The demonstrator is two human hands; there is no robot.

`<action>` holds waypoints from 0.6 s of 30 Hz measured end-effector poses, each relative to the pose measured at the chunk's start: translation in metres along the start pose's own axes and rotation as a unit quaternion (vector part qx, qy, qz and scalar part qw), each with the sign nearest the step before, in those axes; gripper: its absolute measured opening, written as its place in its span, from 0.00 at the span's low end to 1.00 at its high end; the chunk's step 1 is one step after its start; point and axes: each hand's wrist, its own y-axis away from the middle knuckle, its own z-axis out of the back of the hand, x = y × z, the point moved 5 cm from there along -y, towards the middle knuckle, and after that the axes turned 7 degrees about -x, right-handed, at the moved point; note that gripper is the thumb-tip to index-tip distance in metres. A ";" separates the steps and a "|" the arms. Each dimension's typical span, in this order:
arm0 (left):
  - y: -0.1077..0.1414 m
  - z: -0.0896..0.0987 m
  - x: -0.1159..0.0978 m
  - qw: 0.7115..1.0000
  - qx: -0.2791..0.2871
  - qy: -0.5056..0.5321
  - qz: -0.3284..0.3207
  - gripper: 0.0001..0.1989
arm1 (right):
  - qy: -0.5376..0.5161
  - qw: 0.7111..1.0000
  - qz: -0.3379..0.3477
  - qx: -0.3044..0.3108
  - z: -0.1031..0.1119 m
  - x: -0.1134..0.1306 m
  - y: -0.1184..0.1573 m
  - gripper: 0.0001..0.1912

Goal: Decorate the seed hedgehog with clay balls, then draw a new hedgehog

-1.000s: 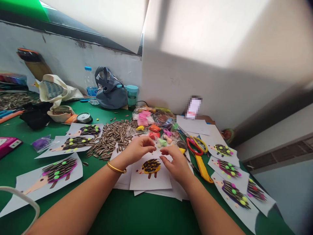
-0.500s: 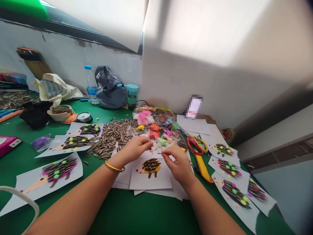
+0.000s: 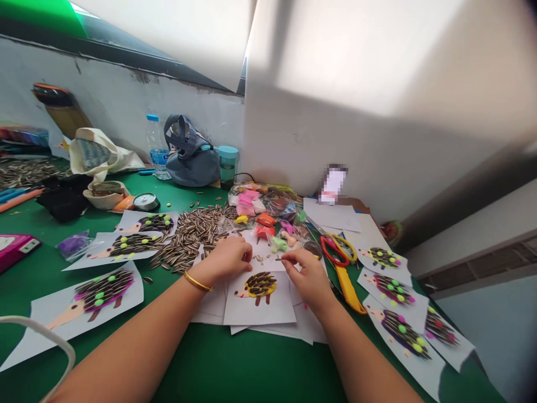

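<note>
A sheet of paper lies before me with a hedgehog picture on it: yellow body, dark sunflower seeds as spines, brown legs. Between the thumb and finger of my right hand is a thin sunflower seed, just above the sheet's upper right. My left hand has its fingers curled together by the sheet's upper left edge; whatever they hold, if anything, is hidden. Behind that hand spreads a heap of sunflower seeds. Small pale bits lie between my hands.
Bagged coloured clay sits behind my hands. Scissors and a yellow utility knife lie to the right. More hedgehog sheets are at both sides. A blue bag, cup and bottle stand at the back.
My left hand has moved left and slightly down, away from the right hand. My right hand stays nearly in place, still pinching the seed.
</note>
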 end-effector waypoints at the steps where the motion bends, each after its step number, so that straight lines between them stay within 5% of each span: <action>1: 0.000 0.000 -0.001 1.000 0.001 0.007 -0.001 0.06 | -0.003 1.000 -0.017 0.008 -0.001 -0.003 0.000 0.08; 11: -0.002 -0.022 -0.023 0.971 0.048 0.233 -0.016 0.15 | -0.036 0.994 -0.094 0.038 -0.011 -0.017 -0.001 0.09; 18: -0.006 -0.012 -0.012 0.981 -0.062 0.180 0.022 0.19 | -0.016 0.995 -0.091 0.041 -0.014 -0.019 -0.001 0.08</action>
